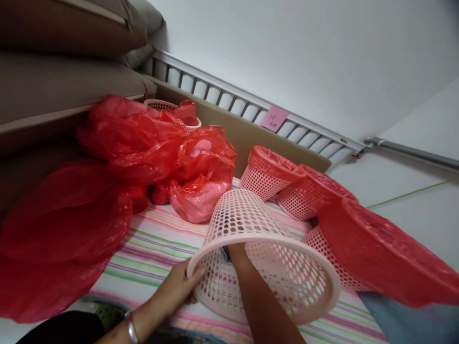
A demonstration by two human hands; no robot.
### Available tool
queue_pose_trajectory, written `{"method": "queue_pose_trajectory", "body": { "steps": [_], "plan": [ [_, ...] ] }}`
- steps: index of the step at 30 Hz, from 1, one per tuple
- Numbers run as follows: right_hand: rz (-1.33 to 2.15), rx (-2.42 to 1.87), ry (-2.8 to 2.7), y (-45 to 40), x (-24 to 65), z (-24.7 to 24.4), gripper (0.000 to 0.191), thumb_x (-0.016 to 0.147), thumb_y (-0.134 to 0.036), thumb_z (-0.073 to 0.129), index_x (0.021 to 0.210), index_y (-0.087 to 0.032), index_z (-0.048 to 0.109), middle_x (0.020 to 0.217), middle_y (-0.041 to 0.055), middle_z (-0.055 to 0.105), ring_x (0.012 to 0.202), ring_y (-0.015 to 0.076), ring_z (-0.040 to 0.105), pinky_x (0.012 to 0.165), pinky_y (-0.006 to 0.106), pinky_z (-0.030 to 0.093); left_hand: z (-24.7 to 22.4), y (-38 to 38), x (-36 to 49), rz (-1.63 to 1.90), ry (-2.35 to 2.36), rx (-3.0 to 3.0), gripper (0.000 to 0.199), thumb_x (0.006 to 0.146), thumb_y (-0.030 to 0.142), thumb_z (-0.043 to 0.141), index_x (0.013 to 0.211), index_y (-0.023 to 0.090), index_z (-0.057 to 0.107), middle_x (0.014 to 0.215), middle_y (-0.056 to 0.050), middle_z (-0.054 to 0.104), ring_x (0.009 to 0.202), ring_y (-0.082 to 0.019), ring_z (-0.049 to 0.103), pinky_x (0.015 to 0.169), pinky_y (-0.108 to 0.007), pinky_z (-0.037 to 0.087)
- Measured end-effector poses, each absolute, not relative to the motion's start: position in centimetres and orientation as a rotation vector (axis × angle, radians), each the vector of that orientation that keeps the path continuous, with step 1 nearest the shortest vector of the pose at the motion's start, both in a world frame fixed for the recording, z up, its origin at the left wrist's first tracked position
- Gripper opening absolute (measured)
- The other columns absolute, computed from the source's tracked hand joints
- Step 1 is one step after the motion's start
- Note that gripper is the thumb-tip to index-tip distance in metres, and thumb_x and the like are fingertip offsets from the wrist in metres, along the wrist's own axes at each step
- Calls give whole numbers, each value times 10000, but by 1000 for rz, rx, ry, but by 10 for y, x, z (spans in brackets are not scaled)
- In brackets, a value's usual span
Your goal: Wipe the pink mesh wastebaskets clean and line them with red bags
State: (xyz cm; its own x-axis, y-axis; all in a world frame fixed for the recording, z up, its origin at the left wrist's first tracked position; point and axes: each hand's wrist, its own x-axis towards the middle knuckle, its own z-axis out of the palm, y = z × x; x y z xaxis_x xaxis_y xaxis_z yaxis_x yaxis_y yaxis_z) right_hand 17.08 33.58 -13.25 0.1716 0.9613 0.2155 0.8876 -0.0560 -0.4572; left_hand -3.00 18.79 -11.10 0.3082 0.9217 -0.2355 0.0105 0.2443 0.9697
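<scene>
A pale pink perforated basket [251,212] lies tilted on the striped cloth [150,243], its wide mouth facing me. My left hand [188,282] grips the left side of its rim, thumb on the inside edge. Through the mouth reaches my right arm, and my right hand [232,228] is inside near the bottom, seen only in bits through the holes. Something dark blue shows beside the right wrist; I cannot make out what it is. The fingers of my right hand are hidden by the basket's wall.
Baskets lined with red bags [265,181] stand in a row at the right. Crumpled red plastic bags [204,167] are heaped at the left and centre, with another basket [161,104] behind. Stacked brown cushions [64,86] rise at the left. A metal rail [229,88] runs along the wall.
</scene>
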Motion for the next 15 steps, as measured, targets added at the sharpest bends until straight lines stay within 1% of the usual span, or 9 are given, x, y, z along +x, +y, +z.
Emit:
{"method": "queue_pose_trajectory", "body": {
  "steps": [2, 3, 5, 7, 9, 11, 12, 13, 15],
  "plan": [
    [202, -2046, -1736, 332, 171, -127, 325, 924, -315, 385, 1126, -223, 622, 1125, 66, 647, 1140, 209, 527, 976, 329, 364, -105, 192, -37, 850, 1104, 1188, 453, 816, 566, 510, 913, 136, 614, 547, -11, 629, 410, -145, 583, 393, -224, 450],
    [207, -2079, -1736, 328, 171, -125, 330, 909, -314, 395, 1121, -218, 629, 1134, 71, 645, 1154, 221, 522, 981, 331, 358, -105, 194, -38, 836, 1116, 1185, 458, 831, 567, 478, 915, 136, 607, 503, -8, 616, 395, -154, 582, 385, -231, 453],
    [226, -2135, -1743, 318, 168, -119, 340, 872, -320, 432, 1113, -194, 634, 1159, 98, 635, 1153, 254, 531, 967, 349, 370, -110, 194, -38, 801, 1106, 1161, 488, 862, 578, 395, 920, 134, 590, 414, 3, 577, 362, -162, 572, 372, -232, 450],
    [251, -2174, -1758, 299, 161, -114, 370, 823, -309, 479, 1135, -167, 617, 1158, 123, 632, 1107, 271, 566, 922, 352, 405, -118, 193, -34, 797, 1082, 1134, 507, 871, 591, 358, 940, 138, 574, 398, 4, 578, 340, -155, 561, 360, -226, 445],
    [286, -2165, -1786, 272, 152, -109, 429, 777, -267, 506, 1189, -169, 576, 1136, 109, 644, 1051, 247, 599, 886, 319, 428, -126, 190, -29, 813, 1064, 1121, 531, 862, 618, 353, 912, 139, 578, 396, -1, 582, 333, -150, 558, 355, -220, 444],
    [339, -2098, -1822, 237, 143, -109, 487, 751, -218, 501, 1236, -185, 536, 1142, 82, 643, 1045, 212, 602, 892, 278, 425, -132, 185, -24, 816, 1051, 1096, 577, 849, 651, 343, 874, 130, 589, 398, -12, 583, 337, -145, 558, 364, -221, 450],
    [371, -2060, -1838, 218, 139, -111, 499, 742, -202, 495, 1240, -185, 533, 1156, 80, 635, 1059, 207, 596, 907, 269, 418, -135, 182, -21, 811, 1034, 1084, 596, 842, 664, 346, 889, 123, 591, 402, -15, 585, 342, -143, 559, 373, -221, 454],
    [399, -2035, -1855, 198, 137, -116, 500, 732, -195, 496, 1230, -179, 542, 1161, 88, 632, 1077, 214, 587, 921, 273, 414, -138, 178, -18, 805, 1015, 1072, 614, 833, 675, 355, 948, 117, 585, 411, -13, 590, 349, -143, 561, 381, -222, 457],
    [399, -2056, -1874, 160, 138, -129, 486, 709, -198, 519, 1192, -183, 577, 1159, 100, 631, 1098, 244, 578, 939, 304, 417, -143, 168, -11, 806, 986, 1055, 682, 812, 694, 384, 1148, 113, 506, 460, -13, 622, 373, -150, 574, 390, -228, 460]
  ]
}}
